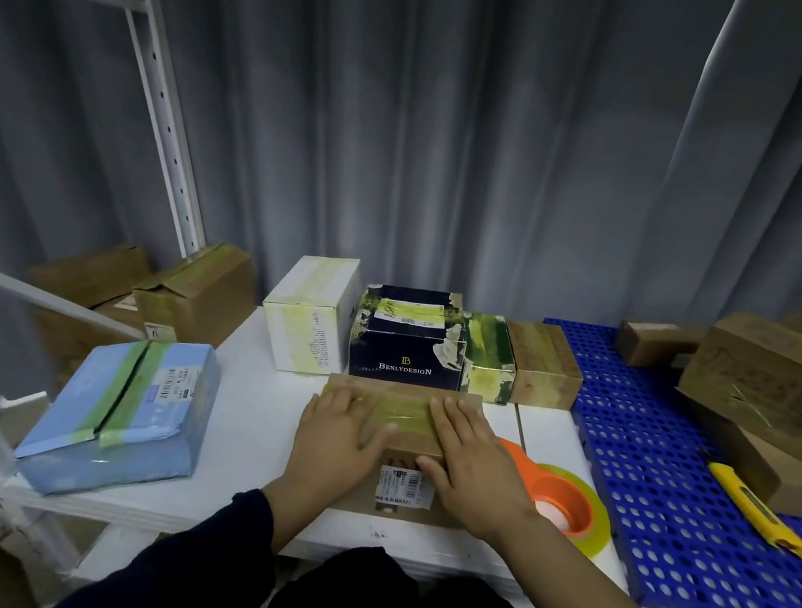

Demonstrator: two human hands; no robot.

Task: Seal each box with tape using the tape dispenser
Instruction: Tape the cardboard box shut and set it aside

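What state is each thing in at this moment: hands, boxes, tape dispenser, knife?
Left hand: open, flat on the brown box.
Right hand: open, flat on the same box.
Brown box: flaps closed, tape strip across its top.
Tape dispenser: lying unheld right of the box.
Blue box: taped, seam gaping, tilted.
White box: taped shut.
Dark box: taped shut.
Yellow knife: lying on the blue mat.

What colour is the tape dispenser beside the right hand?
Orange, holding a yellowish tape roll; the tape dispenser shows in the head view.
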